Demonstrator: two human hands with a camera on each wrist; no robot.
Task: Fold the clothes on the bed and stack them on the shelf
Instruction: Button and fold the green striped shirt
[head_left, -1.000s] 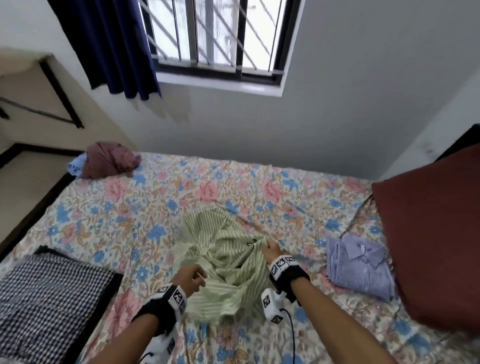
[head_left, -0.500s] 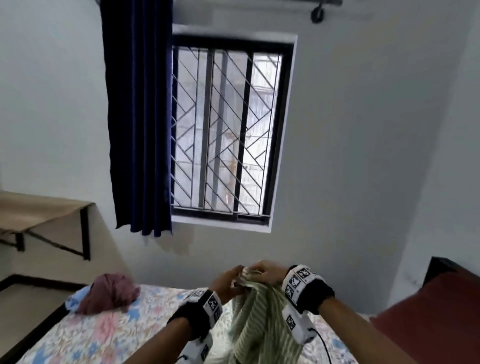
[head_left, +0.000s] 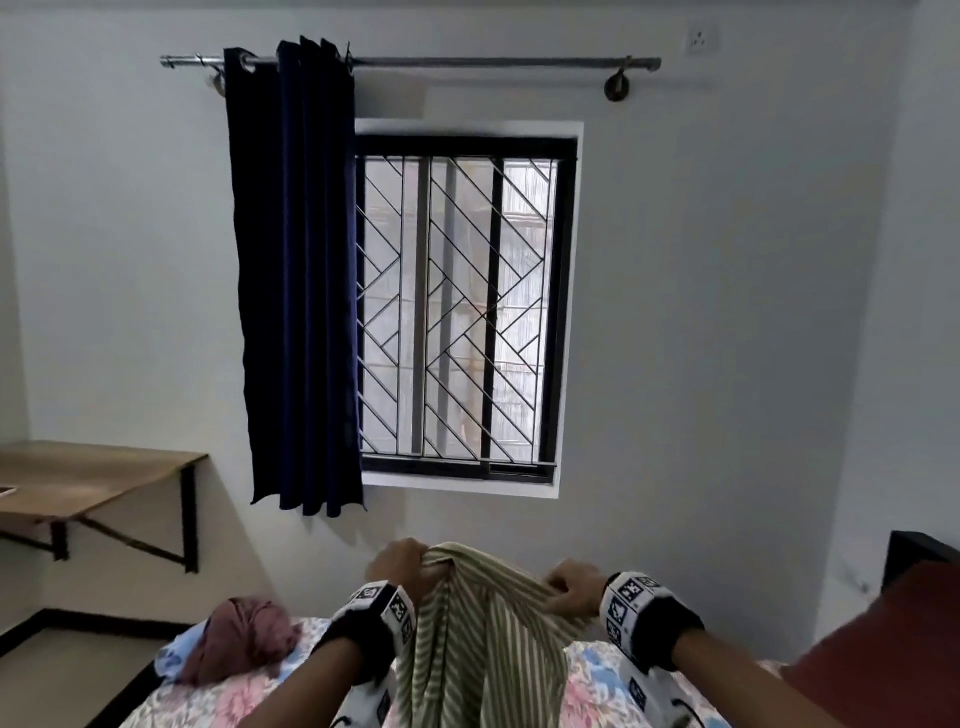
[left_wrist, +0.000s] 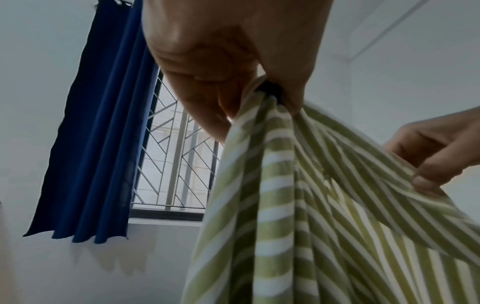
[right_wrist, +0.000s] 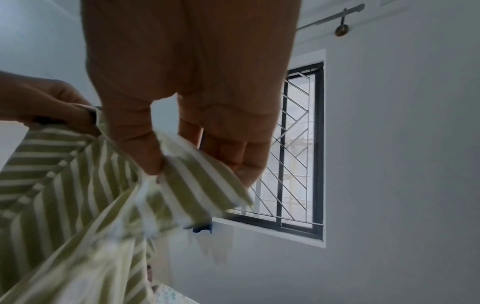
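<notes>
Striped shirt (head_left: 483, 639) held up above the bed (head_left: 249, 696), hanging down between both wrists. Left hand (head_left: 400, 564) bunched around the top edge of the cloth, fingers curled tight; confirmed in left wrist view (left_wrist: 228, 67). Right hand (head_left: 571, 587) pinching the fabric edge between thumb and fingers, at 3 o'clock from the left; confirmed in right wrist view (right_wrist: 192, 98). Hands apart, cloth stretched between them. Maroon garment (head_left: 244, 639) crumpled on the bed at 9 o'clock. Window (head_left: 457, 312) and curtain (head_left: 296, 280) at 12 o'clock. Wall-mounted counter (head_left: 88, 478) at 10 o'clock.
</notes>
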